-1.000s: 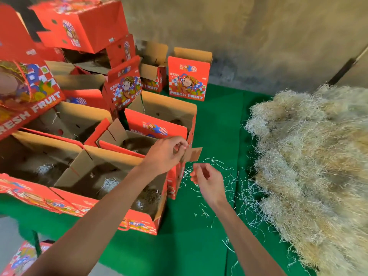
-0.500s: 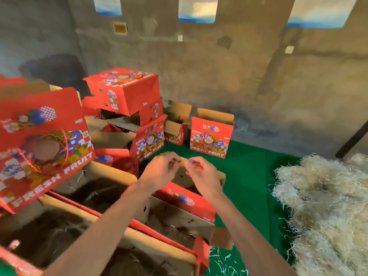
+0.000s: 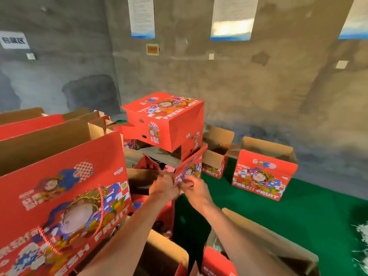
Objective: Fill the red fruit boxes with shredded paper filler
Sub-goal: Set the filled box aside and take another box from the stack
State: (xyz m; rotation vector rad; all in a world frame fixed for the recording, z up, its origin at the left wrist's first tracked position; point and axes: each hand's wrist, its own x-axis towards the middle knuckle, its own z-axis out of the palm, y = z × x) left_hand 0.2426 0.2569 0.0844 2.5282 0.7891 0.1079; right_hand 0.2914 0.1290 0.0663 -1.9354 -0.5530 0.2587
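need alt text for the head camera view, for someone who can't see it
A person's left hand and right hand meet at a red box flap, amid open red fruit boxes on a green table. A closed box tops the stack; shredded paper shows at the right edge.

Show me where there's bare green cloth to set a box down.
Bare green cloth lies between the lone open box by the wall, the brown flap near the right arm and the shredded paper at the right edge. The left is crowded: stacked red boxes around both hands.
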